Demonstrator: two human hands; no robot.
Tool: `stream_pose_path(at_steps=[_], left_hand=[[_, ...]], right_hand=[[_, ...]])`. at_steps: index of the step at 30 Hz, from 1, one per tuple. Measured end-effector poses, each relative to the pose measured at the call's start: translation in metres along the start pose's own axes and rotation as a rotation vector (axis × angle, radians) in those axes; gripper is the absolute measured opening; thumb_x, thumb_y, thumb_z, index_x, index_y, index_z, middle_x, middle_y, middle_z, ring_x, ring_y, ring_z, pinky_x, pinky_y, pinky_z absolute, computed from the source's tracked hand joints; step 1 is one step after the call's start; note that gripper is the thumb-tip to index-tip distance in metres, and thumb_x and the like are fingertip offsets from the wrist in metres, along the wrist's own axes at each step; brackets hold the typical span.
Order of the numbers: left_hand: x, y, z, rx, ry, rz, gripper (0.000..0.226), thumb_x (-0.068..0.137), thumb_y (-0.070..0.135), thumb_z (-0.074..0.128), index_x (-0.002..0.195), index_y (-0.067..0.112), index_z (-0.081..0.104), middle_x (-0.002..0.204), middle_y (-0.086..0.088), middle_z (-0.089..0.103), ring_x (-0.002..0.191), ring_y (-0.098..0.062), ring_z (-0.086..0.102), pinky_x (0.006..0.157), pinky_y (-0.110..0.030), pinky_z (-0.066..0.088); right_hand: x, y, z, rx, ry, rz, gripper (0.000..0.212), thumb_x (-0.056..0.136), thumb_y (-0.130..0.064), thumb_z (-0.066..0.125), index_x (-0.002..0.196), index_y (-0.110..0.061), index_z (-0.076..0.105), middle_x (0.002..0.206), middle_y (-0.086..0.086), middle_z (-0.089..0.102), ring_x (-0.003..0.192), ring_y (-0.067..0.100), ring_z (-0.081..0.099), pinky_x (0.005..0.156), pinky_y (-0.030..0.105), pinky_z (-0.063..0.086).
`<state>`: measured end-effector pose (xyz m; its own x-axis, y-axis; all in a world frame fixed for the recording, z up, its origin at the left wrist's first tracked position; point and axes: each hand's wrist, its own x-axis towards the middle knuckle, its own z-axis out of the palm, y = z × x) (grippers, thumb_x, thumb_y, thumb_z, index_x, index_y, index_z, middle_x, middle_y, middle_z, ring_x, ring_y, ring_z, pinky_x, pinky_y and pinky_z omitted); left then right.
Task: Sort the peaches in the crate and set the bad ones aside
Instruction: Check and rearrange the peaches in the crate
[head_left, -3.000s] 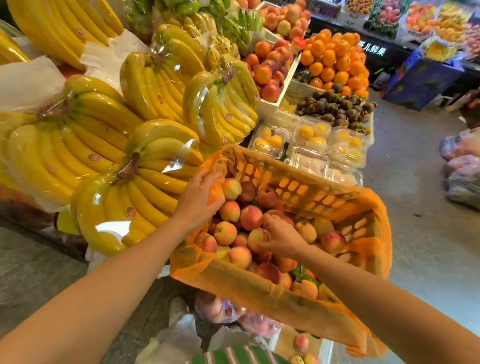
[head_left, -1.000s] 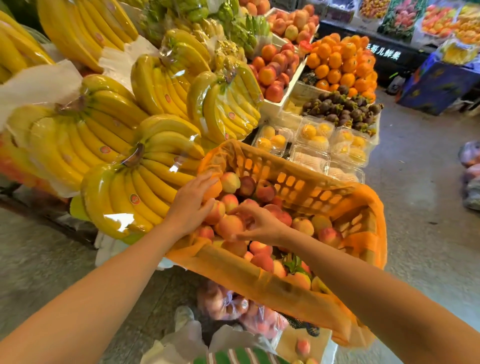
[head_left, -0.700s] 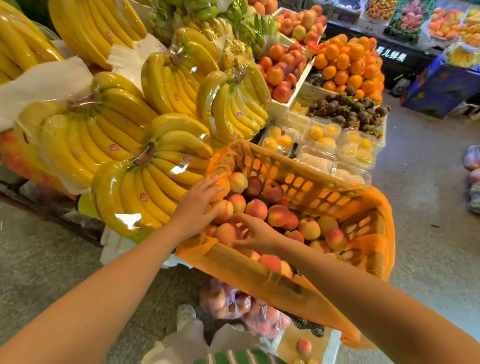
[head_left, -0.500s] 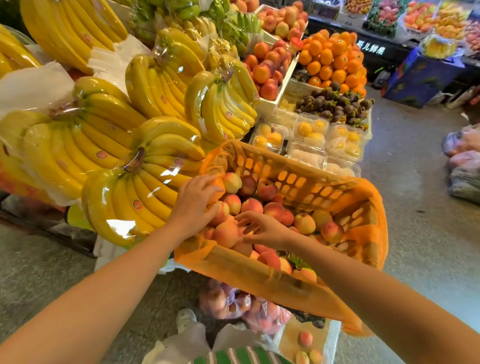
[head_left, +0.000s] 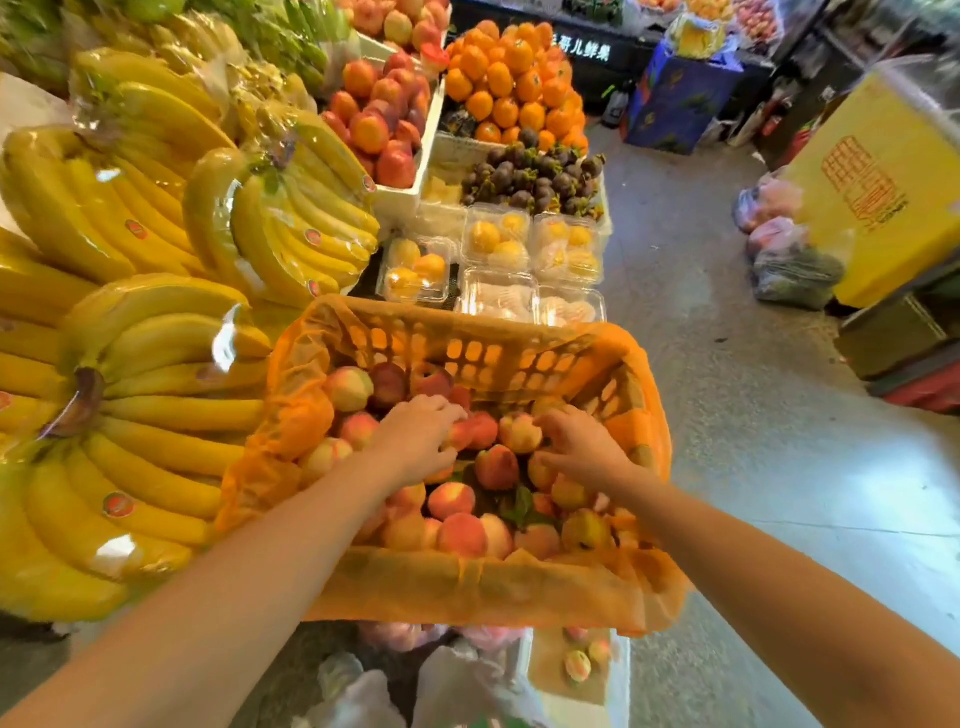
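An orange slatted crate (head_left: 470, 349) lined with orange netting holds several pink and yellow peaches (head_left: 451, 500) and a few green leaves. Both of my hands are inside it. My left hand (head_left: 418, 439) lies over the middle of the pile, fingers and thumb curled round a reddish peach (head_left: 474, 431). My right hand (head_left: 584, 449) is toward the crate's right side, its fingers and thumb curled against a yellowish peach (head_left: 519, 432). Below the crate's near edge, a white box (head_left: 618, 675) holds a few loose peaches (head_left: 577, 665).
Wrapped banana bunches (head_left: 156, 395) press against the crate's left side. Clear clamshell boxes (head_left: 496, 244) of fruit, dark mangosteens (head_left: 535, 176) and oranges (head_left: 514, 83) lie behind it. Bags of peaches (head_left: 402, 636) sit under the crate. Concrete floor and a yellow box (head_left: 878, 187) are to the right.
My left hand left the crate's near-left corner and moved to the middle of the pile. My right hand shifted right across the peaches. The view swung slightly right.
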<state>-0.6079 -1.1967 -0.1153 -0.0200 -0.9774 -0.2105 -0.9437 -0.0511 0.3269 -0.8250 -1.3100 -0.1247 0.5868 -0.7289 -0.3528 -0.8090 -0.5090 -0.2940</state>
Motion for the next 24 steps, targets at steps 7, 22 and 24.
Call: stream_pose_path(at_steps=[7, 22, 24], left_hand=[[0.044, 0.001, 0.020, 0.255, -0.079, 0.045, 0.058, 0.085, 0.043, 0.061, 0.137, 0.023, 0.043, 0.138, -0.002, 0.046, 0.128, -0.026, 0.037, 0.104, -0.039, 0.035], [0.068, -0.011, 0.028, 0.377, -0.058, 0.142, 0.064, 0.079, 0.045, 0.066, 0.133, 0.017, 0.047, 0.133, -0.006, 0.052, 0.136, -0.031, 0.028, 0.109, -0.042, 0.022], [0.067, -0.015, 0.029, 0.320, -0.020, 0.163, 0.068, 0.077, 0.049, 0.068, 0.133, 0.016, 0.047, 0.131, -0.004, 0.054, 0.132, -0.029, 0.035, 0.108, -0.040, 0.024]], right_hand=[[0.041, 0.006, -0.001, -0.140, -0.102, -0.078, 0.064, 0.082, -0.048, 0.068, 0.136, -0.023, 0.045, 0.137, 0.002, 0.051, 0.129, 0.025, 0.042, 0.106, 0.045, 0.031], [0.084, 0.000, 0.017, -0.418, -0.160, -0.116, 0.055, 0.080, -0.036, 0.068, 0.129, -0.018, 0.052, 0.122, 0.005, 0.059, 0.116, 0.027, 0.054, 0.101, 0.039, 0.029], [0.084, 0.001, 0.016, -0.396, -0.139, -0.130, 0.050, 0.081, -0.036, 0.064, 0.127, -0.019, 0.054, 0.117, 0.004, 0.060, 0.114, 0.025, 0.055, 0.100, 0.037, 0.029]])
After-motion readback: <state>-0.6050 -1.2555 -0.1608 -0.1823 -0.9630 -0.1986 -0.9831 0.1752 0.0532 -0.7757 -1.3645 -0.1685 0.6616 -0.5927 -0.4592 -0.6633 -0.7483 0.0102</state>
